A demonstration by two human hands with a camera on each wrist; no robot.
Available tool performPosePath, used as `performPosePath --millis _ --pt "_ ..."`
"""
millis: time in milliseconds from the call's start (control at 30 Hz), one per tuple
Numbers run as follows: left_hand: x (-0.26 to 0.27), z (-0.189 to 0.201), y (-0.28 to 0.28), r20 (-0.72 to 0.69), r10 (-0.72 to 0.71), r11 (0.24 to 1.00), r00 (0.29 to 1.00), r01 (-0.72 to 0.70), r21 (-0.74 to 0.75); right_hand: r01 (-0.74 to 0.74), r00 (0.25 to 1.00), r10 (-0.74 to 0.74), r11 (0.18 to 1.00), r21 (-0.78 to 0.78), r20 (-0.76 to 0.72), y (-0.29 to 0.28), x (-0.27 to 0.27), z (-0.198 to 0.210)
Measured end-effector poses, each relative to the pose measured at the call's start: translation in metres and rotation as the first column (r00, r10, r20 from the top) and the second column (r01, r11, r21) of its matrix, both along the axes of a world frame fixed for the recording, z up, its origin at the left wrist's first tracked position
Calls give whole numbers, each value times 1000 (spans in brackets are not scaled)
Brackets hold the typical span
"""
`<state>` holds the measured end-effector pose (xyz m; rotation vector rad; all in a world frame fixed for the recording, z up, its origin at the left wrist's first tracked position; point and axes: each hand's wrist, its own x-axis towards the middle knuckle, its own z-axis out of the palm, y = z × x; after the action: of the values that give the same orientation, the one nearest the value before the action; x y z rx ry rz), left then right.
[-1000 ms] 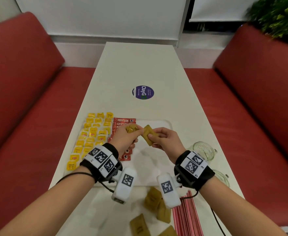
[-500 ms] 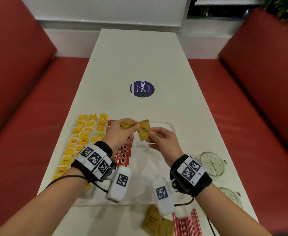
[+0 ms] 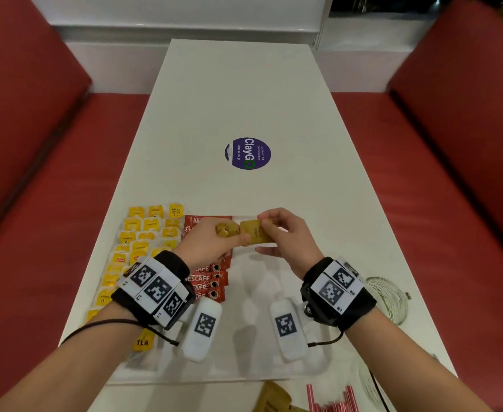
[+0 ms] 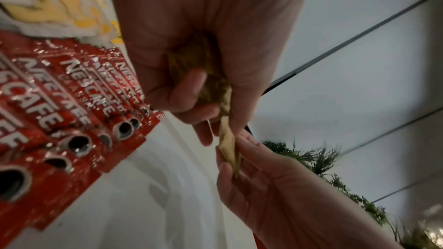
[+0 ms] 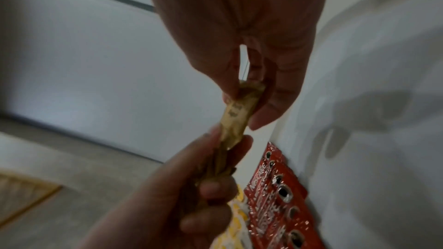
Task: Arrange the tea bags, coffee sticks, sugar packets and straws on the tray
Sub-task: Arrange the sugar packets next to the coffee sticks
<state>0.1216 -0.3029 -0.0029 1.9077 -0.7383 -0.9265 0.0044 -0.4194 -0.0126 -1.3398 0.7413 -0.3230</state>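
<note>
My left hand [image 3: 229, 236] grips a small bundle of brown sugar packets [image 3: 227, 228] above the far part of the clear tray [image 3: 274, 346]. My right hand [image 3: 266, 226] pinches one brown sugar packet [image 3: 254, 237] whose other end lies under the left thumb. In the left wrist view this packet [image 4: 227, 145] runs from the left hand [image 4: 206, 101] down to the right fingers [image 4: 249, 166]. The right wrist view shows the packet [image 5: 236, 118] edge-on. Yellow tea bags [image 3: 143, 233] fill the tray's left side. Red coffee sticks [image 3: 208, 282] lie beside them.
More brown sugar packets [image 3: 274, 396] and red straws [image 3: 330, 404] lie on the white table [image 3: 244, 84] near its front edge. Two glass cups [image 3: 390, 298] stand at the right. A round purple sticker [image 3: 247, 153] sits mid-table. Red benches flank the table.
Both hands have stayed together over the tray. The single packet has moved closer against the left hand's bundle. The head view has tilted down a little.
</note>
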Motion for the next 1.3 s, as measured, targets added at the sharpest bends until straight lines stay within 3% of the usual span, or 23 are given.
performPosePath --millis 133,200,433,533,733,1033,1100,1300 --pt "7 2 -5 147 -21 1000 989 23 -18 -168 981 143 964 -205 -132 -4 11 -1" --pt "9 -1 -8 171 -55 998 984 52 23 -161 983 138 968 -192 -124 -7 15 -2" --pt "8 -19 -15 134 60 996 989 -69 60 -122 976 101 988 -99 -191 -16 16 -15" --pt "11 -24 -18 161 38 990 986 -58 126 -124 963 62 966 -225 -263 -20 24 -24" --pt "25 -26 -16 323 -5 981 946 -57 183 -272 914 63 828 -490 -401 -22 42 -34" --pt "27 -23 -6 368 19 988 930 -73 133 -371 870 30 696 -614 -492 -19 52 -36" --pt "27 -22 -4 357 33 989 933 -81 121 -421 868 75 635 -648 -491 -19 45 -34" --pt "29 -18 0 326 63 986 943 -110 127 -666 735 234 426 -613 -637 -13 39 -34"
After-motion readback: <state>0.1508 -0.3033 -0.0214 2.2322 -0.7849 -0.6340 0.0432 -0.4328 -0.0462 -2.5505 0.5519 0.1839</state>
